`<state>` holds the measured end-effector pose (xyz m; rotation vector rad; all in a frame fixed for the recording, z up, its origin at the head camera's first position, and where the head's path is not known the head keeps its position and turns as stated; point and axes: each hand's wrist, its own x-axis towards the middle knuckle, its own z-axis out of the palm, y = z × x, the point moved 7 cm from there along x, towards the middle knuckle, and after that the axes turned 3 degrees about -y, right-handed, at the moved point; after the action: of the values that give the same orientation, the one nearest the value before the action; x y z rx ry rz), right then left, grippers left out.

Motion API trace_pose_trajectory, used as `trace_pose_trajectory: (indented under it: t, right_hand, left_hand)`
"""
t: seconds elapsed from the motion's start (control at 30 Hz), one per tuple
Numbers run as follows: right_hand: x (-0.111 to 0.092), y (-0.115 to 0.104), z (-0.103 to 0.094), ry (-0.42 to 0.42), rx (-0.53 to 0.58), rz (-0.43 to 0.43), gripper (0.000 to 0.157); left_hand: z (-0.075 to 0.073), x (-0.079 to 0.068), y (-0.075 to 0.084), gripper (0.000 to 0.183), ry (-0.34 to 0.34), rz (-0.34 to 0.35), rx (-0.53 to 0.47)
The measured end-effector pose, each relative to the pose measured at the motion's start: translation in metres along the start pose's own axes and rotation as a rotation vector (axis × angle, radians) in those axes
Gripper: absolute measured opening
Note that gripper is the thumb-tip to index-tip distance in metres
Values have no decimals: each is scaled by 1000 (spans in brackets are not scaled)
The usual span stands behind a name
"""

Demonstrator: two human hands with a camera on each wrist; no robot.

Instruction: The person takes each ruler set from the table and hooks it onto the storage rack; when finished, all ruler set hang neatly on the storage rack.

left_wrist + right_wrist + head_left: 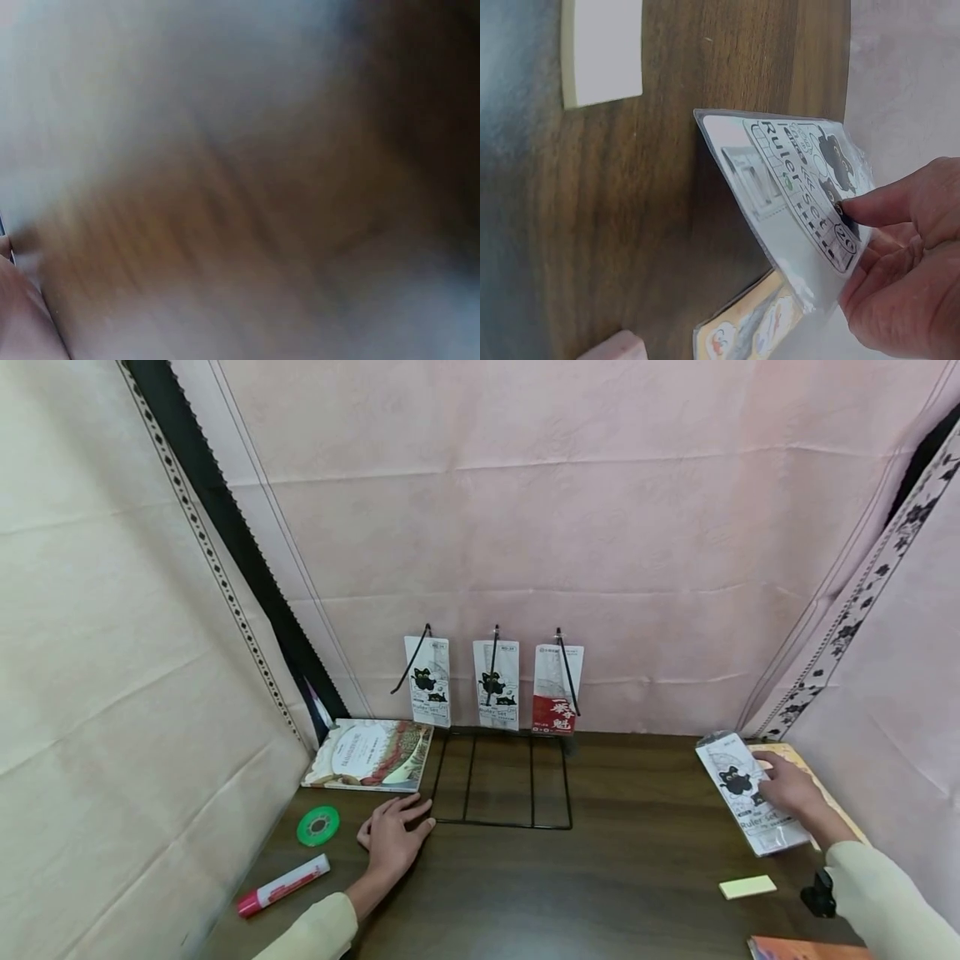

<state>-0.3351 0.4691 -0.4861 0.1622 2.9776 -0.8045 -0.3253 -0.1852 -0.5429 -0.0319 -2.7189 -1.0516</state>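
A ruler set packet [780, 195] with a black cat print is pinched between the thumb and fingers of my right hand [791, 789]. In the right wrist view the packet tilts up off the table. My left hand [395, 839] rests on the table, fingers spread, by the lower left corner of a black wire rack [497, 824]. From the rack's hooks hang two cat-print packets [427, 685] and a red-and-white packet [555, 714]. The left wrist view is blurred and shows only part of that hand.
A picture book [367, 756], green tape roll [318, 826] and red-and-white marker [283, 885] lie at left. On the right are a pale yellow sticky-note pad [747, 887], a yellow booklet [832, 793] partly under my hand, and an orange book [806, 949]. Cloth walls [562, 527] enclose the table.
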Motion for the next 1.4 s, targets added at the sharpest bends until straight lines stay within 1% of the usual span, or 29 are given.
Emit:
trace_pose_trajectory:
  t: [0.07, 0.2, 0.3, 0.43, 0.7, 0.83, 1.0, 1.13, 1.3, 1.4]
  right_hand:
    - [-2, -3, 0, 6, -9, -4, 62]
    - [-6, -9, -6, 49, -61, -13, 61]
    - [-9, -14, -10, 67, -72, -33, 62]
    - [-12, -21, -11, 61, -63, -62, 62]
    - [-21, -40, -16, 56, -45, -140, 63]
    - [-25, -52, -18, 60, -33, -183, 60]
    - [-31, -69, -21, 74, -48, -205, 55]
    - [-32, -80, -21, 83, -24, -198, 51]
    - [-33, -95, -20, 97, 36, -185, 47]
    - [-36, -105, -19, 124, 64, -206, 46]
  left_hand:
    - [0, -2, -2, 35, 4, -7, 5]
    - [0, -2, -2, 34, 18, 10, 6]
    - [0, -1, -2, 34, 22, 12, 9]
    - [2, -1, -3, 34, 8, -2, 10]
    - [3, 0, -1, 35, 6, 7, 3]
    - [2, 0, -1, 35, -3, -3, 8]
    - [2, 0, -2, 34, -1, -2, 5]
    - [1, -1, -2, 34, 14, 3, 7]
    - [0, -1, -2, 33, 21, 4, 10]
    - [-1, -1, -2, 33, 27, 10, 16]
